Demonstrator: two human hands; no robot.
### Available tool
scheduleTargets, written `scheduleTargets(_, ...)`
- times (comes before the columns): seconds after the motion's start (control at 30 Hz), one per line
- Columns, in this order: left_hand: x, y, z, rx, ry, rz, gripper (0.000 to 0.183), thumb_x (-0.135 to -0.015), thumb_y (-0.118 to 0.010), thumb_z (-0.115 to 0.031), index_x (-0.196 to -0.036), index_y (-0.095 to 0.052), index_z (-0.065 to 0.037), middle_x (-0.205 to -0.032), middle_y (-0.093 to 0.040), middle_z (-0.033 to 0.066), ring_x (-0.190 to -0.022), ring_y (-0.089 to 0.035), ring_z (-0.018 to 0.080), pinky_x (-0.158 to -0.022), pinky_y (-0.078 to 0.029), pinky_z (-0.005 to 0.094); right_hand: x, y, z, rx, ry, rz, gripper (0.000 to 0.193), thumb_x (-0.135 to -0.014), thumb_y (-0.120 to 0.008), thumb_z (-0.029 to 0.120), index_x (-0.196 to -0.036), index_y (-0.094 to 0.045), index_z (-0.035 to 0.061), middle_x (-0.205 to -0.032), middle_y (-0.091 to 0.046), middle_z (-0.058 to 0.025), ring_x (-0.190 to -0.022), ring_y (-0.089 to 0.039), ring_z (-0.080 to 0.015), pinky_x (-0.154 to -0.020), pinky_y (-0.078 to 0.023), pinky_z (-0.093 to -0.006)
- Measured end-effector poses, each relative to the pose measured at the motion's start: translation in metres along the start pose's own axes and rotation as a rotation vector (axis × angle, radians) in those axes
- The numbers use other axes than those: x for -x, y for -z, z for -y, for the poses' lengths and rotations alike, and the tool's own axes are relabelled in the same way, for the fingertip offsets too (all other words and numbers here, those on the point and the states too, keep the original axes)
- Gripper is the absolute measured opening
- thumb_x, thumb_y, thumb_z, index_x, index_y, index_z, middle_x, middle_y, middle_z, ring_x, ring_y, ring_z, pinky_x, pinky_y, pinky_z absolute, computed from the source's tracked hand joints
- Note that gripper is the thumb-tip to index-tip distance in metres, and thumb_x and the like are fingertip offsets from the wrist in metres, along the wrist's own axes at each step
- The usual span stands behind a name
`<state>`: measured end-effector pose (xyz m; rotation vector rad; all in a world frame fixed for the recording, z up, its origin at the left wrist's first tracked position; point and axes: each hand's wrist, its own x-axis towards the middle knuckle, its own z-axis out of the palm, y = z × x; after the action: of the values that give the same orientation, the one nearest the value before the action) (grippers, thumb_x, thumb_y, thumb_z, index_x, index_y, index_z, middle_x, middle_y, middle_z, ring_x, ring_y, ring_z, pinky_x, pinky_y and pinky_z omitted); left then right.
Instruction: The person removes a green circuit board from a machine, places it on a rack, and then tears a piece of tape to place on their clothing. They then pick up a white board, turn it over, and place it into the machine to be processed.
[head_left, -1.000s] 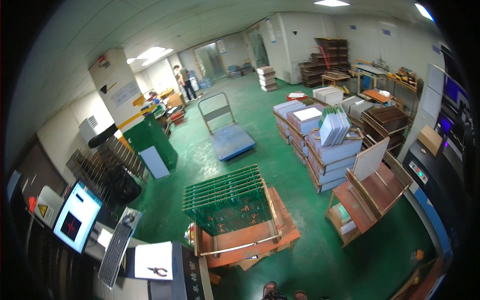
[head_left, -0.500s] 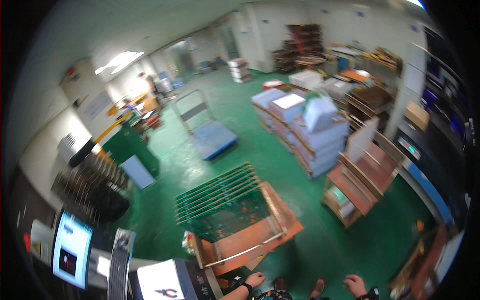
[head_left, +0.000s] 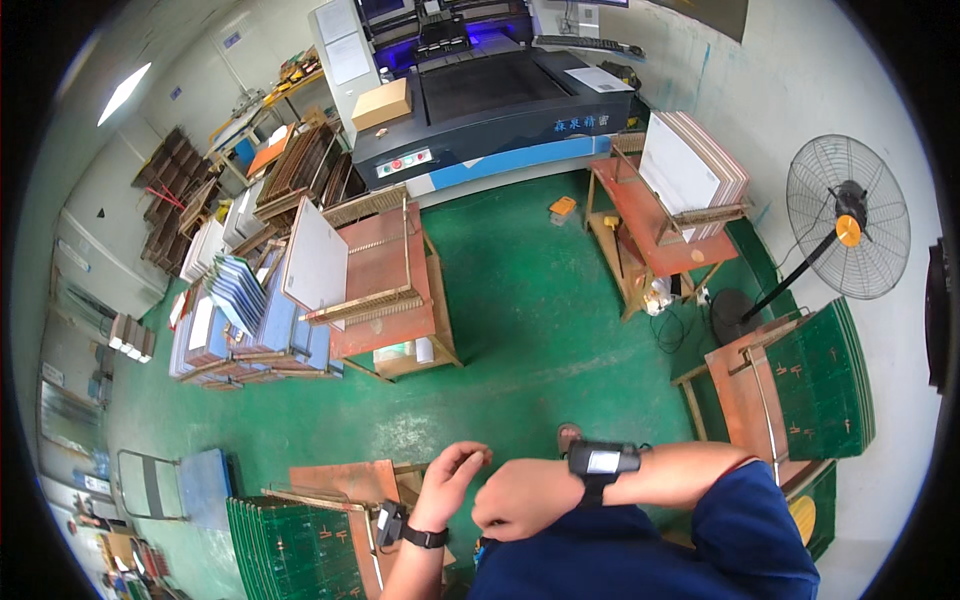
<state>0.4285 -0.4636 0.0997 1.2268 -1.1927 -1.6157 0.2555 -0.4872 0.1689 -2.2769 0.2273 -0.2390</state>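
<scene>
Low in the head view, above the green floor (head_left: pixel 520 320), the person's two hands met in front of the chest; the left hand (head_left: pixel 450 480) was raised with its fingers (head_left: pixel 470 458) curled loosely together, the tips nearly touching the thumb, though whether they pinched anything could not be told; the right hand (head_left: pixel 525 500) was closed in a loose fist, holding nothing visible; a black wrist device (head_left: pixel 603 461) sat strapped on the right forearm, just beside the left fingertips, and a dark band (head_left: pixel 425 538) circled the left wrist; a stack of green boards (head_left: pixel 290 545) stood in a rack close by on the left, and more green boards (head_left: pixel 825 375) leaned on a cart to the right; a pedestal fan (head_left: pixel 847 230) with a trailing cable (head_left: pixel 675 330) stood near the wall; with the attention on the wrist, the likely risks were a foot catching that cable or a cart corner, or an elbow knocking the near boards out of their rack.
</scene>
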Motion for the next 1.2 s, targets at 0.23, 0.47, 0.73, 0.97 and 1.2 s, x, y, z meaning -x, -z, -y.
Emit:
scheduleTargets(0.23,-0.072,-0.08,-0.06,-0.283,-0.046,0.344,0.022,-0.088,-0.053,-0.01,-0.108,-0.055,0.001,-0.102,-0.061,0.0063,-0.096,-0.056,0.0147,-0.084,-0.045,0.0276,0.032,-0.018,-0.031,0.346,0.025,0.059,0.01,-0.061,-0.059,0.013,-0.061,-0.061,0.003,-0.055,-0.057,-0.0127,-0.056,-0.061,-0.0292,-0.051,-0.049,-0.0387)
scheduleTargets(0.47,-0.095,-0.173,-0.137,0.343,0.403,0.49,0.043,-0.089,-0.053,-0.023,-0.127,-0.042,-0.004,-0.125,-0.048,0.0091,-0.115,-0.043,0.0141,-0.099,-0.033,0.0309,0.046,0.108,0.001,-0.304,0.319,-0.125,0.012,-0.073,-0.052,0.007,-0.062,-0.05,0.0015,-0.058,-0.052,-0.0121,-0.053,-0.053,-0.0283,-0.05,-0.04,-0.0367)
scheduleTargets(0.73,-0.187,-0.23,0.043,-0.383,-0.301,0.768,0.056,-0.083,-0.062,-0.024,-0.128,-0.039,0.0,-0.133,-0.041,0.0124,-0.123,-0.036,0.0213,-0.104,-0.026,0.0359,0.038,0.265,-0.002,-0.555,0.254,-0.52,0.015,-0.071,-0.052,0.009,-0.057,-0.057,0.003,-0.054,-0.056,-0.0089,-0.042,-0.049,-0.0165,-0.042,-0.039,-0.0325)
scheduleTargets(0.97,-0.237,-0.222,0.058,-0.099,-0.058,0.833,0.019,-0.087,-0.056,-0.015,-0.099,-0.059,-0.001,-0.087,-0.059,0.0036,-0.081,-0.054,0.0131,-0.073,-0.044,0.0269,0.052,0.325,-0.027,-0.12,0.067,-0.656,0.012,-0.061,-0.051,0.01,-0.059,-0.057,-0.0004,-0.053,-0.052,-0.0173,-0.046,-0.051,-0.0283,-0.048,-0.043,-0.0351)
scheduleTargets(1.2,-0.292,-0.161,0.027,0.111,0.421,0.805,0.018,-0.09,-0.054,-0.02,-0.081,-0.056,-0.004,-0.067,-0.052,-0.0033,-0.06,-0.047,0.0045,-0.056,-0.037,0.0183,0.126,0.273,-0.188,0.072,-0.433,-0.751,0.007,-0.077,-0.056,0.009,-0.079,-0.059,0.003,-0.073,-0.059,-0.0127,-0.067,-0.059,-0.0278,-0.06,-0.046,-0.0342)
